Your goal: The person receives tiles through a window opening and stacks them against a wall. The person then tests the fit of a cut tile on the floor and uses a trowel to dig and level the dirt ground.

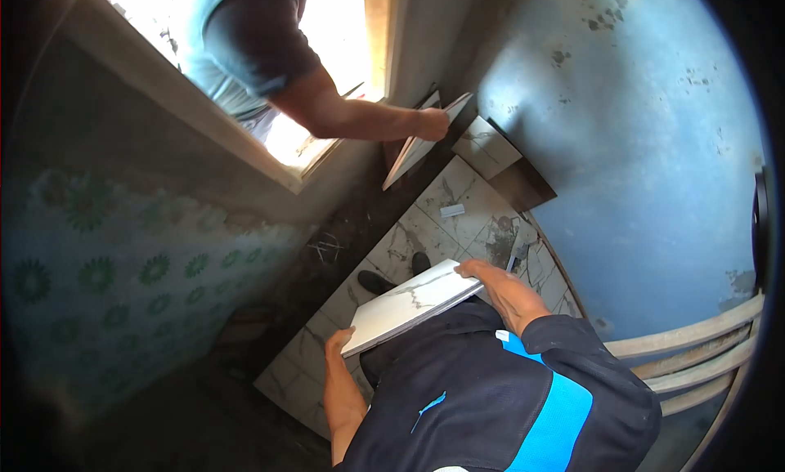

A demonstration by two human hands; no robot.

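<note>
A white tile with grey marble veins [413, 302] is held level in front of my waist. Its near edge looks layered, so I cannot tell whether it is one tile or a small stack. My left hand [338, 341] grips the left end, thumb on top. At the opposite end, my right hand [473, 268] is closed on the far right corner. The fingers of both hands are partly hidden beneath the tile. My shoes [375, 282] show on the floor just beyond it.
Through the window opening [360, 55], another person's hand [433, 124] grips an upright tile [413, 157]. More tiles [487, 147] lean in the corner by the blue wall [638, 145]. Debris lies on the tiled floor [441, 178]. Wooden slats [695, 337] stand at the right.
</note>
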